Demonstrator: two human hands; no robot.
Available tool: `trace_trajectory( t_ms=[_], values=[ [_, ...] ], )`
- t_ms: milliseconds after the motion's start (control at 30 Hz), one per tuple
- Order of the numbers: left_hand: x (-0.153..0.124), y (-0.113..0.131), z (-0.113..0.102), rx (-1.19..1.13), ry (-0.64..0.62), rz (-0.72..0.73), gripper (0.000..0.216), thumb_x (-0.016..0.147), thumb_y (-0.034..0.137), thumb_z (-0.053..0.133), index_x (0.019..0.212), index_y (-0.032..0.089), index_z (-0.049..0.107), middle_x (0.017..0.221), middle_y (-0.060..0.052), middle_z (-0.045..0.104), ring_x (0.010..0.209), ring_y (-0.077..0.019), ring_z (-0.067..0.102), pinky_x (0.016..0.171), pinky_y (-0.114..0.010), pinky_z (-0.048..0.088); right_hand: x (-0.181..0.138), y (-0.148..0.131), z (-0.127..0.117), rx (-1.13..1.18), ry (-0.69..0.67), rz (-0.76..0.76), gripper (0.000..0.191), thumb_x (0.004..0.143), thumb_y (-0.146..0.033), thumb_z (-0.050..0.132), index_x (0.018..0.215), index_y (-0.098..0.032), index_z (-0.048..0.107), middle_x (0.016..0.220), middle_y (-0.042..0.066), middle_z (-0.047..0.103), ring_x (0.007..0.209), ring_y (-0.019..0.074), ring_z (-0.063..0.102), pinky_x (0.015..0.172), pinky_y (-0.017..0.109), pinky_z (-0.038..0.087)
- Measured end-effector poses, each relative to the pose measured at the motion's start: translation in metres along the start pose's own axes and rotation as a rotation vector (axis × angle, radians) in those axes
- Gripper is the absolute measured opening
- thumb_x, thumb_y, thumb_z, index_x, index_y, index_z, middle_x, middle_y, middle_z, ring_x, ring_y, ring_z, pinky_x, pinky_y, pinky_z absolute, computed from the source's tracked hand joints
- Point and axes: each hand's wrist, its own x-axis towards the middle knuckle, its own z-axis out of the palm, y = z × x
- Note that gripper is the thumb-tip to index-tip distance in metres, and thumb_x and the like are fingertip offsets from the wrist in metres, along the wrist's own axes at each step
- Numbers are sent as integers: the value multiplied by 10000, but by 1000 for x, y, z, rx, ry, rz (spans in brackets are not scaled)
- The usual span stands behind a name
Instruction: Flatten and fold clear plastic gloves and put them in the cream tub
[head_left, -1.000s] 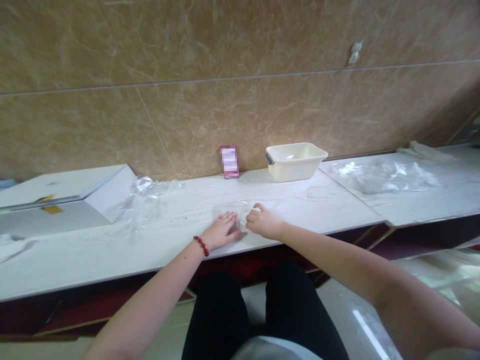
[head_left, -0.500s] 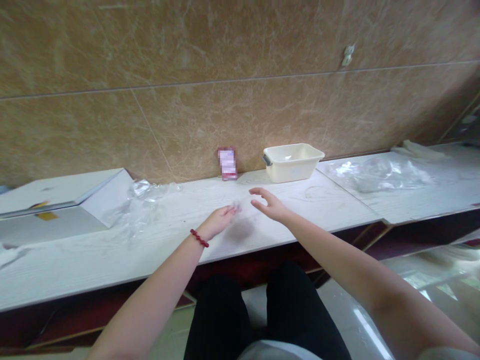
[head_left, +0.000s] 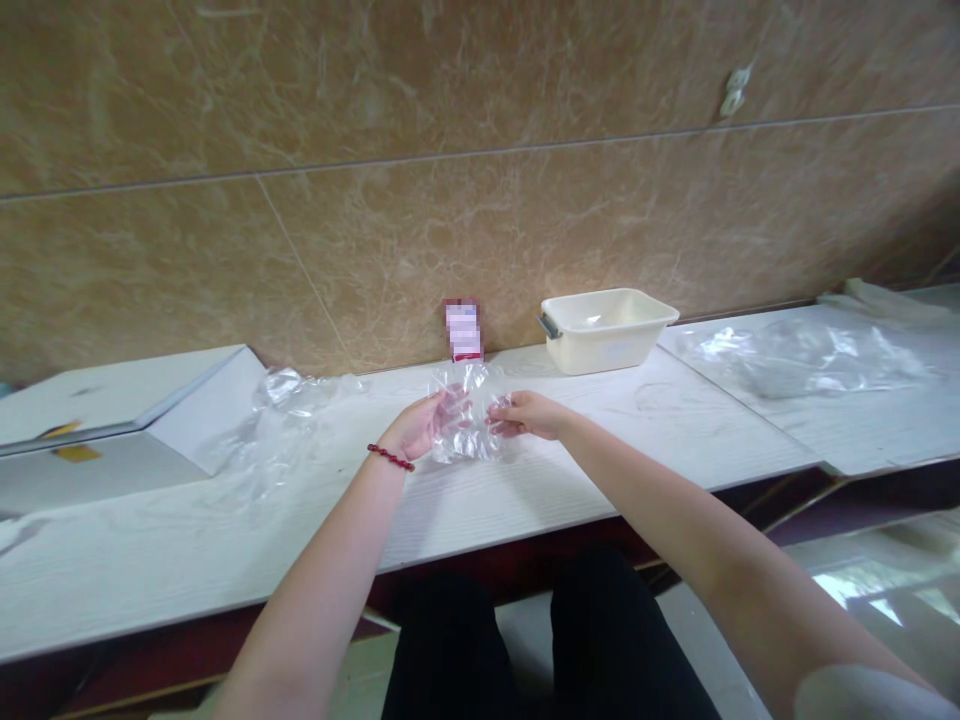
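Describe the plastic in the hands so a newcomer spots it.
Along the brown wall runs a white counter. Over it, left of the cream tub, is a clear plastic piece. Unlike the loose plastic, it's held by the left hand and right hand.

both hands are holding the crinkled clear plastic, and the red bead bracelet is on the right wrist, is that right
The wrist is wrong: the head view shows the red bead bracelet on the left wrist. The left hand and right hand do both hold the crinkled clear plastic.
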Motion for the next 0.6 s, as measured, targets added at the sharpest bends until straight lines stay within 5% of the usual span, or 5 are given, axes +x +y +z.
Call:
trace_trajectory(
  t_ms=[267,600],
  values=[
    [33,-12,-40,-36,-25,94,241,731,81,496,957,134,563,1045,-87,573,946,-180,538,824,-332,426,50,6,-16,34,105,-22,110,683,-216,592,754,-144,549,705,22,607,525,70,556,445,158,434],
    [43,-24,-43,-38,57,52,194,745,89,475,909,152,556,816,-60,641,735,-152,607,692,-294,474,59,24,-22,-39,163,-174,186,750,-241,493,923,-208,553,600,-28,578,429,42,474,360,135,341]
  ],
)
